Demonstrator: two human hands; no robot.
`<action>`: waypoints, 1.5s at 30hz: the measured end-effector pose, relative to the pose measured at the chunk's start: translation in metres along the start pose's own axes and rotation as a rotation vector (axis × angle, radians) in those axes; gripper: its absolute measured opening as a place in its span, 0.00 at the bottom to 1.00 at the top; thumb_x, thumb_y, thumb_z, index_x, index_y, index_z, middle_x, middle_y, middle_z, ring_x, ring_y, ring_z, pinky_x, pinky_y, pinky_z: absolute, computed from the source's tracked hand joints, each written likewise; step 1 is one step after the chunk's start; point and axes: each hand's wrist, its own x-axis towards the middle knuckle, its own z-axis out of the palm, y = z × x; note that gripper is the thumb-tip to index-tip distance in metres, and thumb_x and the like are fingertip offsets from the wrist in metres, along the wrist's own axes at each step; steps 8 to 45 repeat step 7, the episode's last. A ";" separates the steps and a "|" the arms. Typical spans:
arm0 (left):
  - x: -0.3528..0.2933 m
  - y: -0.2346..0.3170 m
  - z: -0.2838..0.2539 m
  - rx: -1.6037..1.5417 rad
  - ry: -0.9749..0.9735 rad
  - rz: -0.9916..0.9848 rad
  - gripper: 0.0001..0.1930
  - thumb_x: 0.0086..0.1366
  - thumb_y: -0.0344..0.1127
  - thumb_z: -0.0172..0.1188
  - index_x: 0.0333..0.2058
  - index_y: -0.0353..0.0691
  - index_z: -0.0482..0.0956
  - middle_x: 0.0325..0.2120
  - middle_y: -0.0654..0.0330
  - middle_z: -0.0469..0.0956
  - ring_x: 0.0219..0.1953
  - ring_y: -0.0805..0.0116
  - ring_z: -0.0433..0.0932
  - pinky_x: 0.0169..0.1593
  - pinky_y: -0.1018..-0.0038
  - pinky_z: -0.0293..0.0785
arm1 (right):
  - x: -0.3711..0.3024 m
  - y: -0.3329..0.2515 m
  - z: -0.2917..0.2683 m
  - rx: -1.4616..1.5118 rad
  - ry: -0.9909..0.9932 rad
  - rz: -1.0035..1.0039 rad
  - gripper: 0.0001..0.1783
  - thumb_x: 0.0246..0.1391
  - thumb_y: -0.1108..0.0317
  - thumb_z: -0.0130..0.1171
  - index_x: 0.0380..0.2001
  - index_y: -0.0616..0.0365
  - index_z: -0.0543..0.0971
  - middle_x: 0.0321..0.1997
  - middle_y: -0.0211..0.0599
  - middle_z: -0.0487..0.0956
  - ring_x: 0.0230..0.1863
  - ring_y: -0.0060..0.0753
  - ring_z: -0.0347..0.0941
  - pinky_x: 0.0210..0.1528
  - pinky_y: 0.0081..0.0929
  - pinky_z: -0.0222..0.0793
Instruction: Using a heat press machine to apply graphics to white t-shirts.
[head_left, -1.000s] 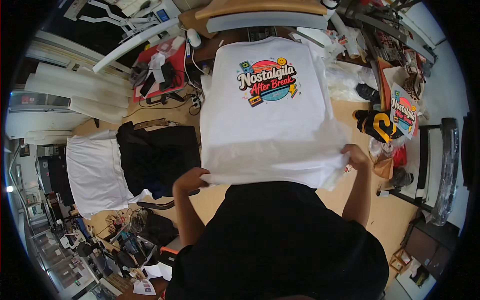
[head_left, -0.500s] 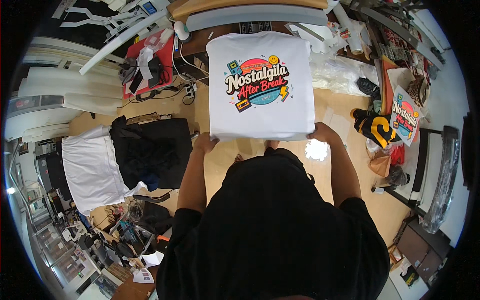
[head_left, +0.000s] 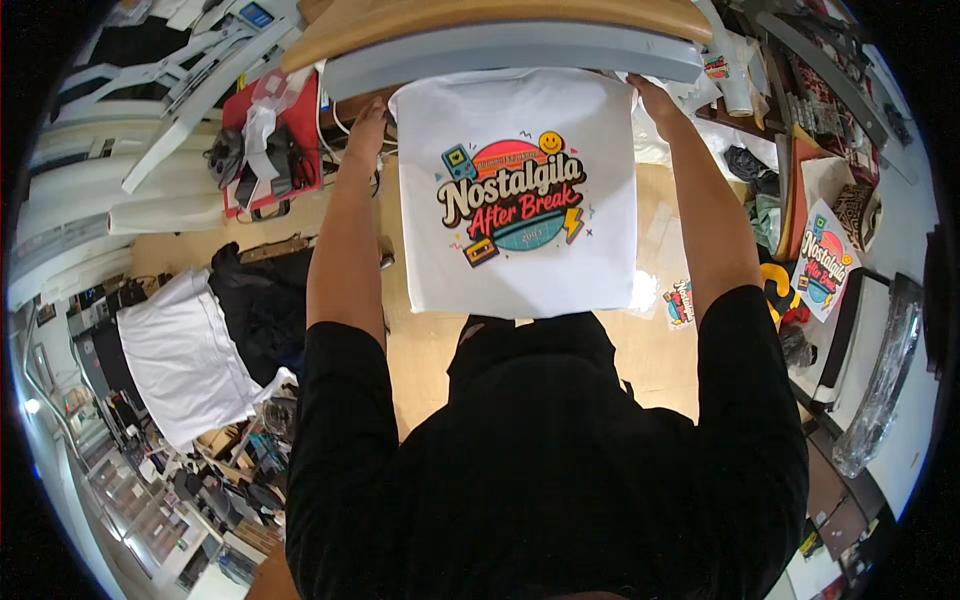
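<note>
A white T-shirt (head_left: 420, 215) with a colourful retro print lies flat and stretched over a squarish board in front of me. My left hand (head_left: 367, 130) is at its far left corner, fingers bent in at the cloth's edge. At the far right corner, my right hand (head_left: 652, 97) has its fingers closed on the fabric. The undersides of both grips are hidden. Just beyond the shirt's far edge runs a grey and wood-coloured press beam (head_left: 510, 55).
White and dark garments (head_left: 185, 345) are piled at the left. A red surface (head_left: 233, 190) holds cables and small items. At right hang a printed sheet (head_left: 823, 260) and a plastic-wrapped roll (head_left: 880, 375). Another printed piece (head_left: 680, 304) lies on the floor.
Both hands have moved from the shirt's near corners to its far corners. My view has shifted forward, so the shirt and the beam appear larger and nearer.
</note>
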 end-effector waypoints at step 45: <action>0.016 0.031 0.014 -0.103 -0.047 -0.194 0.18 0.73 0.41 0.47 0.54 0.38 0.76 0.42 0.59 0.81 0.50 0.60 0.76 0.53 0.60 0.72 | 0.044 0.034 -0.017 -0.001 -0.136 -0.266 0.27 0.64 0.63 0.58 0.64 0.58 0.69 0.63 0.41 0.73 0.62 0.36 0.67 0.64 0.38 0.65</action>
